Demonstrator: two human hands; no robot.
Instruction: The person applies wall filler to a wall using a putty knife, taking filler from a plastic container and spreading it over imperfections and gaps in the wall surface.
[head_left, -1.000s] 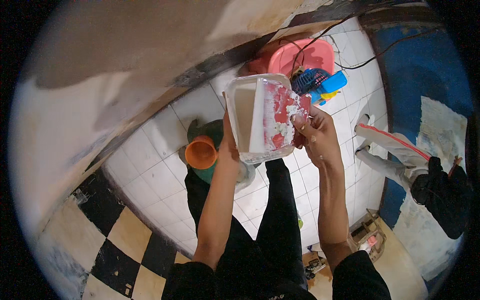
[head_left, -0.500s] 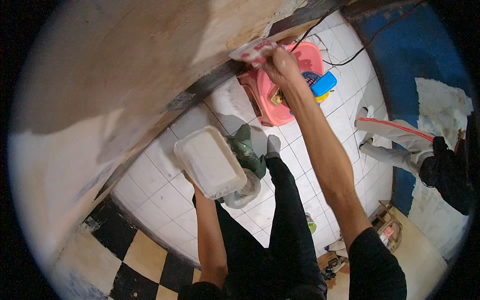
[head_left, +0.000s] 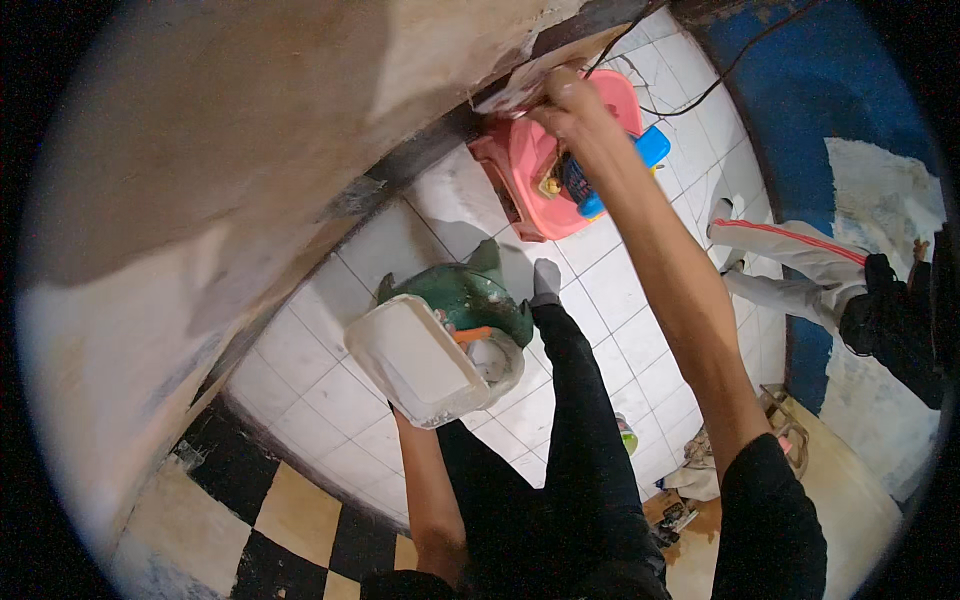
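Observation:
A white rectangular tray (head_left: 415, 350) with a smooth white layer inside rests on my left hand (head_left: 400, 414), which is mostly hidden beneath it. Stretched far forward, my right hand (head_left: 562, 103) grips a flat scraper (head_left: 512, 92), whitish with reddish patches and blurred. Its edge lies at the foot of the wall (head_left: 250, 130), over the dark band. Partly behind the tray, a green plastic stool (head_left: 455, 290) carries a whitish round tub (head_left: 505, 365). An orange handle (head_left: 472, 334) shows at that tub.
Under my right forearm stands a pink plastic stool (head_left: 540, 190) holding a blue container (head_left: 652, 146) and small items. A black cable (head_left: 690, 108) crosses the tiled floor (head_left: 400, 240). Another person's legs (head_left: 790, 245) are at the right. Beside my right leg sits a green-and-white tub (head_left: 626, 436).
My right hand and scraper have moved slightly up along the wall. The tray has shifted a little down and left, uncovering more of the green stool and the orange handle.

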